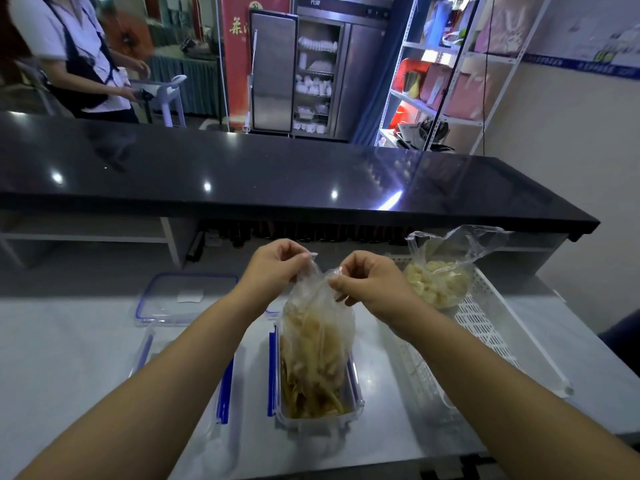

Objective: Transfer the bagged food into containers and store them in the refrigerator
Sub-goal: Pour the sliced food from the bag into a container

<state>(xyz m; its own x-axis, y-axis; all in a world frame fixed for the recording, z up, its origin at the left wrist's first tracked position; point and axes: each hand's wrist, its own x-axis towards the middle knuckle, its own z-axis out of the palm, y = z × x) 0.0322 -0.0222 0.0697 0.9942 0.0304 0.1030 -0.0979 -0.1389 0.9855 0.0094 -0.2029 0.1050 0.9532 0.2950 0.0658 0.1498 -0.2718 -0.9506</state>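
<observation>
Both hands up over centre of the pale worktop (86,358), working a clear plastic bag (317,327) of yellowish strip-shaped food. Left hand (273,263) pinches the bag's top edge, fingers closed tight on the film. Right hand (367,282) does the same just beside it, thumb and forefinger nipped on the bag mouth, other fingers curled in. The two hands sit close, bag neck gathered between them.

Bag hangs upright w/ its lower part down inside a clear rectangular container (318,407) w/ blue clip flaps along its long sides. Strips fill the container's bottom; can't tell which lie loose and which are inside the film.

Left of it, a 2nd clear container (225,393) w/ blue clips, partly hidden by the left forearm. Behind that, a clear lid (187,299) w/ blue rim lies flat on the worktop.

To the right, a white perforated tray (485,327) holds another bag (440,271), mouth open, w/ pale chunky food in it, well apart from the hands.

Beyond, a glossy black counter ledge (277,174) runs across. Past it: steel cabinet w/ white dishes (315,74), metal shelving (450,64), and another person (76,53) standing far left.
</observation>
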